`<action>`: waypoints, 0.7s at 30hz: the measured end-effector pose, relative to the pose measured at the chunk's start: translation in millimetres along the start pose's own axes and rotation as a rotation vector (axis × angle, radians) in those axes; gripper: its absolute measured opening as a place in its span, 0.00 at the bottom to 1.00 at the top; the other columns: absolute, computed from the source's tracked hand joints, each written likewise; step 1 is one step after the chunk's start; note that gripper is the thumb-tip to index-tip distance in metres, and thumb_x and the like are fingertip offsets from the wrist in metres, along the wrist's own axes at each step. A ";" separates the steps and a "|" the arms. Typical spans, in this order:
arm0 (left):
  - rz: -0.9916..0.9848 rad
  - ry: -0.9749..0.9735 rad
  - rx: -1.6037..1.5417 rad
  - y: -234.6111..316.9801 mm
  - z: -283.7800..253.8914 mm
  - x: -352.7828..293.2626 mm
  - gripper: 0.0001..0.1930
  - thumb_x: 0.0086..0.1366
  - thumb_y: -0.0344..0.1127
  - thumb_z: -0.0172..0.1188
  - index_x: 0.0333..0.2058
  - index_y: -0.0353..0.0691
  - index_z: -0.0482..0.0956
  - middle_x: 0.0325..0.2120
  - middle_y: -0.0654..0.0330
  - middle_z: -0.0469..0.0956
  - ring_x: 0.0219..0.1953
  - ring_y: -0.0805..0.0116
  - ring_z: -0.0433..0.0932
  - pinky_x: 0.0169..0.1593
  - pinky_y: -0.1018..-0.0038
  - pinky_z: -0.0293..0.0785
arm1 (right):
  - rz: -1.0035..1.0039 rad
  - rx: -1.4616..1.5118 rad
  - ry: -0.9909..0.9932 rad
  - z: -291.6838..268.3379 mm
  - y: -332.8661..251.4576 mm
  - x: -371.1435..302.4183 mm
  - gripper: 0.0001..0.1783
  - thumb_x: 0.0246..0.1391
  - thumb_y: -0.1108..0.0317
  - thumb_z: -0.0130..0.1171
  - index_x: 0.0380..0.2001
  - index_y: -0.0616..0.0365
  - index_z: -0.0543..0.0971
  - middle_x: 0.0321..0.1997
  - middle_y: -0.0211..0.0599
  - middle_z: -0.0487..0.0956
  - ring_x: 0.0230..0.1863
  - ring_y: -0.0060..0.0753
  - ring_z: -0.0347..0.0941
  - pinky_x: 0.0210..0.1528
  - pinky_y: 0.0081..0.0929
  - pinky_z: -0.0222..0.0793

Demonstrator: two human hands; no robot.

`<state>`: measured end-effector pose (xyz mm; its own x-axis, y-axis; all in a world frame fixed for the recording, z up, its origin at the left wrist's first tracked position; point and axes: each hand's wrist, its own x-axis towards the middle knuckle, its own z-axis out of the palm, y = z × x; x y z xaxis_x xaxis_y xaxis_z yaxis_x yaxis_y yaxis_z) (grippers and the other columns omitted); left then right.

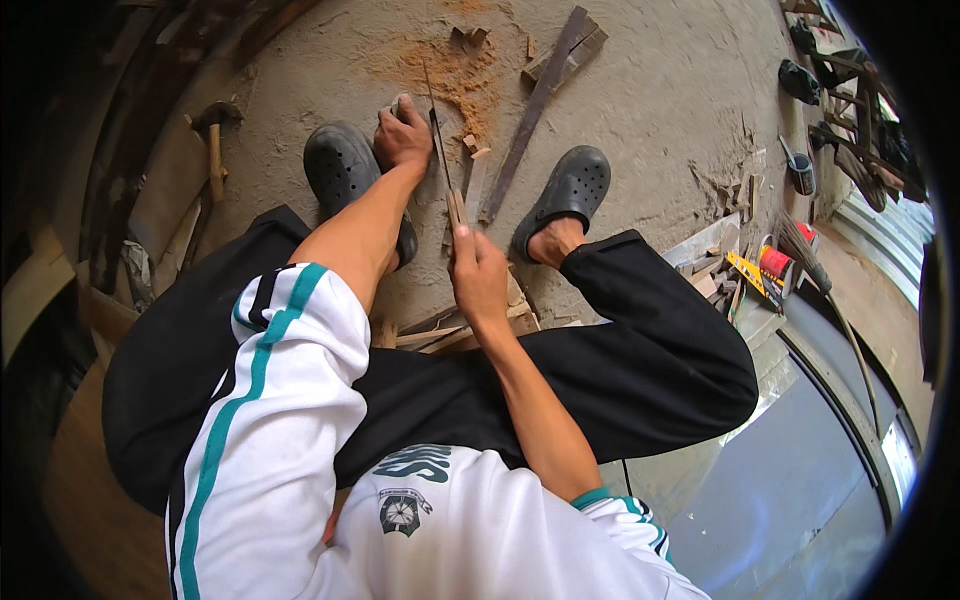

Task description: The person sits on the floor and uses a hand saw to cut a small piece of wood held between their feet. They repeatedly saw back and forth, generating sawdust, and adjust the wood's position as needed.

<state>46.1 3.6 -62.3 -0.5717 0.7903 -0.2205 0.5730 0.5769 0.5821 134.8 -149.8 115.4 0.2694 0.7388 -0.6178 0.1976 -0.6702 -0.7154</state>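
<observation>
A hand saw (441, 150) with a split wooden handle points away from me, its long thin blade seen nearly edge-on. My right hand (480, 275) is closed around the handle. Just left of the blade, my left hand (403, 135) is low near the floor with its fingers curled; what they grip, if anything, is hidden. Beside the blade on the right lies a narrow strip of pale wood (478, 180). Orange-brown sawdust (465, 95) is spread beyond my hands.
A long dark board (535, 120) lies between the sawdust and my right clog (575, 185). My left clog (340, 165) is next to my left hand. A hammer (215, 150) lies at left. Wood scraps (440, 330) are under my legs; a broom (800, 250) lies at right.
</observation>
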 end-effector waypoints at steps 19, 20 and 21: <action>-0.088 -0.042 0.029 10.5 -11.2 3.5 0.33 0.69 0.61 0.40 0.41 0.30 0.74 0.36 0.36 0.79 0.41 0.36 0.78 0.44 0.50 0.72 | 0.005 0.044 -0.051 -18.6 20.5 -28.1 0.24 0.65 0.56 0.48 0.23 0.66 0.73 0.18 0.50 0.73 0.22 0.47 0.70 0.28 0.41 0.63; -0.096 -0.048 0.020 12.0 -11.4 2.3 0.33 0.69 0.62 0.40 0.41 0.30 0.74 0.36 0.35 0.79 0.41 0.36 0.78 0.44 0.49 0.73 | -0.019 0.031 -0.034 -18.5 15.6 -28.4 0.24 0.66 0.55 0.48 0.22 0.65 0.72 0.17 0.44 0.71 0.21 0.39 0.67 0.27 0.38 0.61; -0.079 -0.038 0.026 14.8 -9.5 3.8 0.33 0.69 0.62 0.40 0.40 0.30 0.74 0.36 0.35 0.79 0.41 0.36 0.78 0.44 0.49 0.72 | -0.043 0.018 -0.017 -19.3 7.9 -29.3 0.25 0.66 0.55 0.48 0.21 0.64 0.71 0.16 0.38 0.69 0.20 0.31 0.64 0.25 0.34 0.58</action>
<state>46.9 13.2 -47.1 -0.5933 0.7490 -0.2948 0.5424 0.6426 0.5411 146.6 -178.1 134.2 0.2449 0.7679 -0.5919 0.1916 -0.6367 -0.7469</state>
